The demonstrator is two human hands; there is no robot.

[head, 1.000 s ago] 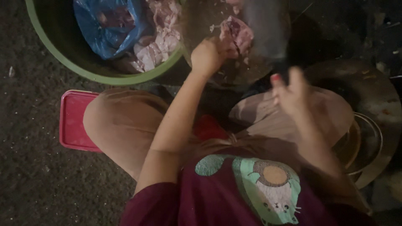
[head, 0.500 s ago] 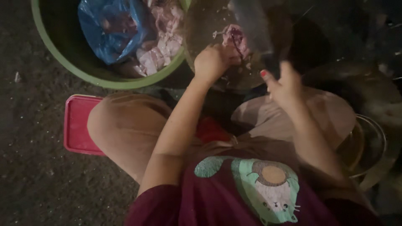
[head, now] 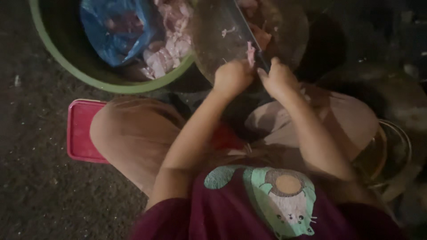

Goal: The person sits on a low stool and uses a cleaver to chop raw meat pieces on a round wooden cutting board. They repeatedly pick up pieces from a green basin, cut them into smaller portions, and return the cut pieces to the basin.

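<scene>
Obs., head view, dim light. Person sits on low red plastic stool (head: 82,131), knees apart, tan shorts, maroon shirt w/ green-and-cream cartoon print.

Surroundings: 1 large green plastic basin (head: 71,66) upper left, on dark gravel ground. Inside it: 1 crumpled blue plastic bag (head: 113,31) on the left, pale pink raw meat pieces (head: 171,42) piled just beside it on the right; count of pieces not readable. 1 round wooden chopping block (head: 213,40) top centre, touching or overlapping basin rim, can't tell which. 1 shallow metal bowl (head: 396,155) at right edge, partly hidden behind right knee.

Hands: both close together at near edge of block. Right hand (head: 278,80) closed round handle of long dark knife (head: 247,29); blade runs up-left across block. Left hand (head: 231,78) curled, fingers bunched on small pink meat scrap (head: 250,52) right by the blade. 2 or 3 small scraps on block, blurred.

No labels or packaging legible.
</scene>
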